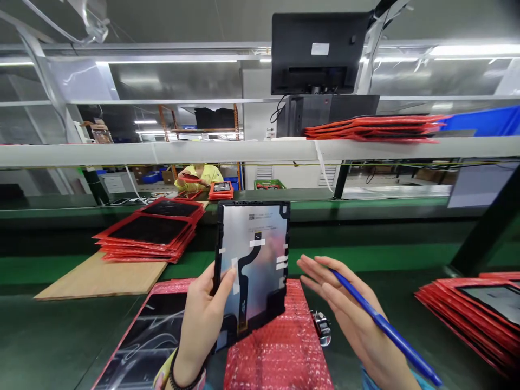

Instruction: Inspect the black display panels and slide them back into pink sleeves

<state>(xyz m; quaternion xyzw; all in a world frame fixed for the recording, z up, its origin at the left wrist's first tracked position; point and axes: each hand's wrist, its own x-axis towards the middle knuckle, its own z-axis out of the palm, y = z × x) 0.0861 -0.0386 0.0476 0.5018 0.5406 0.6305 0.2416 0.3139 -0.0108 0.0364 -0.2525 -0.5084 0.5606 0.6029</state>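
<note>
My left hand grips a tablet screen panel by its left edge, thumb on the back face. The panel stands tilted upright, showing a silvery back, a black frame, a black ribbon cable and white tape strips. To its right, my right hand is apart from the panel with its fingers stretched out. A blue pen lies held between its thumb and index finger, slanting down to the right. Red bubble wrap spreads on the bench below the panel. A dark sheet with glossy film lies left of my wrist.
Red bubble pouches are stacked on a wooden board at left; another stack stands at right. A small shiny metal object sits beside the wrap. A shelf rail crosses above. A person works beyond.
</note>
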